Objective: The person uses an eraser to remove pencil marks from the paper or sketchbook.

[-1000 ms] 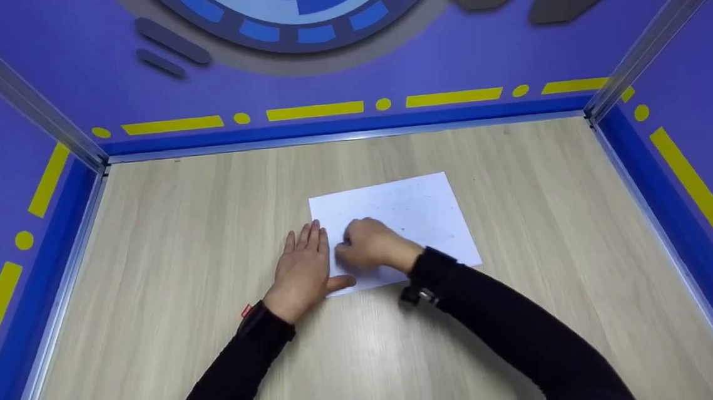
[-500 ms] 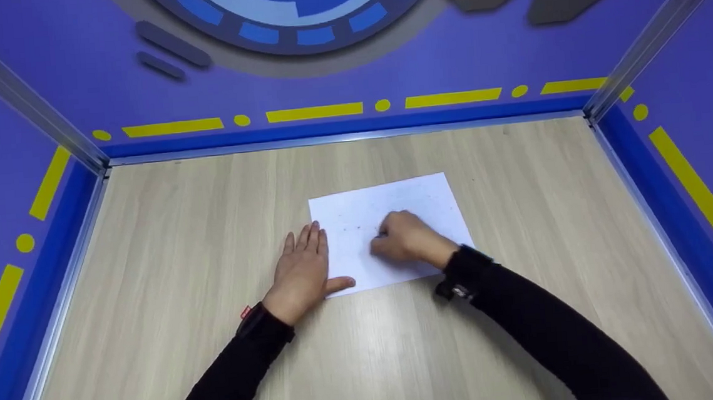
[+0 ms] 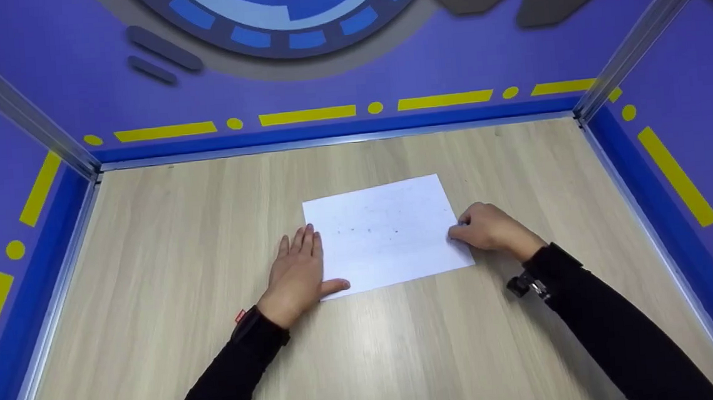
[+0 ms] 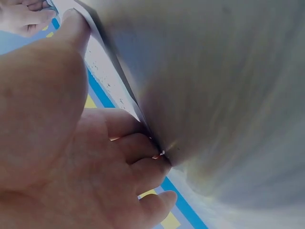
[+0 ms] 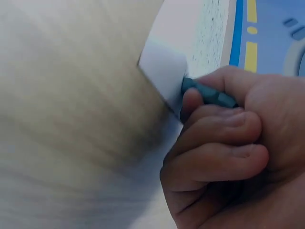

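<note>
A white sheet of paper (image 3: 392, 257) lies slightly turned on the wooden table. Small dark crumbs (image 3: 396, 231) dot its middle, and faint grey marks show near its top. My left hand (image 3: 296, 273) rests flat on the sheet's left edge, thumb spread onto the lower corner. At the right edge of the paper, my right hand (image 3: 491, 228) pinches a small teal eraser (image 5: 209, 93) between thumb and fingers. The right wrist view shows that eraser close up; in the head view the fingers mostly hide it.
The wooden table (image 3: 196, 236) extends around the sheet on every side. Blue and purple printed panels (image 3: 311, 90) with metal edging stand along the back, left and right.
My right hand has slid rightward across the sheet with the eraser, from the left part to the right edge. Crumbs in the middle are uncovered. The left hand stays on the paper.
</note>
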`<state>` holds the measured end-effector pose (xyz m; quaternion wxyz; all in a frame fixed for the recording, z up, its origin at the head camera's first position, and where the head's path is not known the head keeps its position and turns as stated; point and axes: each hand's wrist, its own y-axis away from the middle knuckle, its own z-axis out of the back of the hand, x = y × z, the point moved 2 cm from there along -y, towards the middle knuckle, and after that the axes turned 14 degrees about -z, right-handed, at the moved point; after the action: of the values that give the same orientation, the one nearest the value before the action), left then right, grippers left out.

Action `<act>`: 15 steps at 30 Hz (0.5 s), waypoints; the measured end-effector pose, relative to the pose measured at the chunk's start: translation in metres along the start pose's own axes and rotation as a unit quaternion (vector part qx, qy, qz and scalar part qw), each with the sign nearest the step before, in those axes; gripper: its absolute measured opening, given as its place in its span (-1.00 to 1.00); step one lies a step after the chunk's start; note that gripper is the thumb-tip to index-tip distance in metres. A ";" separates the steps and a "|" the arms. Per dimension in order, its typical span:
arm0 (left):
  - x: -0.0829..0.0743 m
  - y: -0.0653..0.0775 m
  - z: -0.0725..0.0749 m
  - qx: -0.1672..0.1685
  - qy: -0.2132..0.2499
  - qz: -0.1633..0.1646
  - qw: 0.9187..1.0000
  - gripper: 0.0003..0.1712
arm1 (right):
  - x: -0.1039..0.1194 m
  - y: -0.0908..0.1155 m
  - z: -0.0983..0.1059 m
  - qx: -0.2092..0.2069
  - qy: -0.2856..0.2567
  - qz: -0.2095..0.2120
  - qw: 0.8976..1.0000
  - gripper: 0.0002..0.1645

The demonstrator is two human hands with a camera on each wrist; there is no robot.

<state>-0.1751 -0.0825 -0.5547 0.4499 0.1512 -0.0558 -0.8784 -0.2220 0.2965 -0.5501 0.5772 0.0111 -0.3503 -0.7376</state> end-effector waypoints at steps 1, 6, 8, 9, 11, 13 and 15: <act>0.000 0.001 0.000 0.002 0.000 0.002 1.000 0.39 | 0.002 0.000 -0.001 0.001 -0.004 -0.001 1.000 -0.48; 0.000 0.001 0.001 0.000 0.000 -0.001 1.000 0.40 | 0.036 0.007 -0.020 0.006 -0.018 0.018 1.000 -0.50; 0.000 0.001 0.001 -0.001 -0.001 0.000 1.000 0.40 | 0.058 0.011 -0.032 0.013 -0.011 0.043 0.999 -0.50; 0.000 0.001 0.001 -0.001 -0.003 0.001 1.000 0.40 | 0.070 0.012 -0.038 0.016 -0.004 0.057 0.998 -0.50; 0.000 0.002 0.002 -0.001 -0.003 0.004 1.000 0.41 | 0.096 0.016 -0.051 0.025 0.009 0.081 0.996 -0.46; 0.000 0.001 0.002 -0.002 -0.004 0.005 1.000 0.41 | 0.122 0.017 -0.064 0.027 0.026 0.104 0.994 -0.42; -0.001 0.000 0.002 -0.003 -0.004 0.005 1.000 0.41 | 0.146 0.018 -0.076 0.027 0.043 0.126 0.991 -0.41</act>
<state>-0.1751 -0.0822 -0.5522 0.4547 0.1460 -0.0560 -0.8768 -0.2236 0.1315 -0.5417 0.6798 0.0143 -0.3435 -0.6478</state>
